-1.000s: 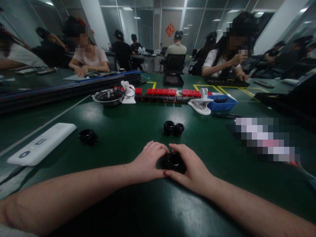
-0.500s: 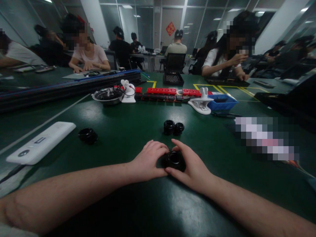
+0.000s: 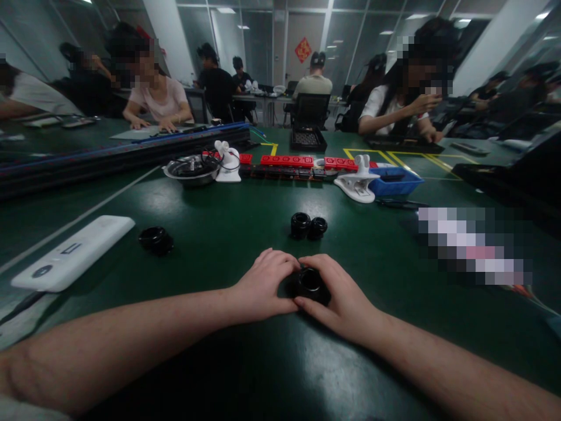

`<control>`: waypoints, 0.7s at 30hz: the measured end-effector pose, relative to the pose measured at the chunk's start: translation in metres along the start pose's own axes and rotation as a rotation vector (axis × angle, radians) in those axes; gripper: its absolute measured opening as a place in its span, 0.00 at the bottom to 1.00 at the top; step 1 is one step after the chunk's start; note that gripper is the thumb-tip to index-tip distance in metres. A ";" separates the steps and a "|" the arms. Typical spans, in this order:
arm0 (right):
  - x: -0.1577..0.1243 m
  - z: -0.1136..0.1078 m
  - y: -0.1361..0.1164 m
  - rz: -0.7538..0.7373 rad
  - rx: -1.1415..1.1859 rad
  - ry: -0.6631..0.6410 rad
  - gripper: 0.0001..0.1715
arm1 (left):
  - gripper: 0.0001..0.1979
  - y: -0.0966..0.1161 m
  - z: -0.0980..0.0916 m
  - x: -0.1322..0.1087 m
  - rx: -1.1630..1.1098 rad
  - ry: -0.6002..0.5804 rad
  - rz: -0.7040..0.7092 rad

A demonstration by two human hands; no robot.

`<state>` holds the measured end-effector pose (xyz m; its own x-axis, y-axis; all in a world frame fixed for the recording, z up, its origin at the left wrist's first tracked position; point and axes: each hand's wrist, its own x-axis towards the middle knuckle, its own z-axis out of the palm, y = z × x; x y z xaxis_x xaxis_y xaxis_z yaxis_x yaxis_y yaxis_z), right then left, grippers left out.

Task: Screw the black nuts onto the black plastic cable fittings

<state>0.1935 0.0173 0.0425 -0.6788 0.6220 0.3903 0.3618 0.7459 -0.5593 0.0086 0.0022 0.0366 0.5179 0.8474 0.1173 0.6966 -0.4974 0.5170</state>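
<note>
A glossy black ring-shaped fitting with a round hole in its top lies on the green table just in front of me. From the left side, my left hand curves round it with thumb and fingers. My right hand wraps its other side, its thumb tip meeting my left thumb at the near edge. Beyond my hands stand two more black fittings, a larger one and a smaller one, side by side. Farther left another black piece rests on its own.
At left lies a white power bank with a cable. Across the table are a metal bowl, a red strip, a white clip stand and a blue tray. Several people sit beyond.
My right index finger, raised before, has come down against the far side of the fitting. My left hand and the other black pieces have stayed where they were.
</note>
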 end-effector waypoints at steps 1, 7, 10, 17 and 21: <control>0.000 0.000 0.000 -0.014 0.011 0.017 0.22 | 0.20 0.000 0.000 0.000 0.000 -0.001 -0.001; -0.002 0.001 0.003 -0.062 -0.025 0.002 0.35 | 0.23 -0.001 0.002 0.000 0.002 0.008 -0.010; -0.001 0.001 0.003 -0.037 -0.052 0.027 0.35 | 0.22 0.000 0.001 0.000 -0.003 0.006 -0.011; -0.002 -0.003 0.001 -0.111 0.016 0.133 0.19 | 0.21 0.000 0.001 0.000 0.001 0.005 -0.006; -0.003 -0.001 0.001 -0.071 -0.026 0.122 0.36 | 0.22 -0.003 0.003 0.000 0.004 0.001 -0.002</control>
<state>0.1962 0.0162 0.0416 -0.6216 0.5902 0.5151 0.3326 0.7942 -0.5086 0.0078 0.0033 0.0328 0.5158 0.8486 0.1176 0.6998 -0.4965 0.5136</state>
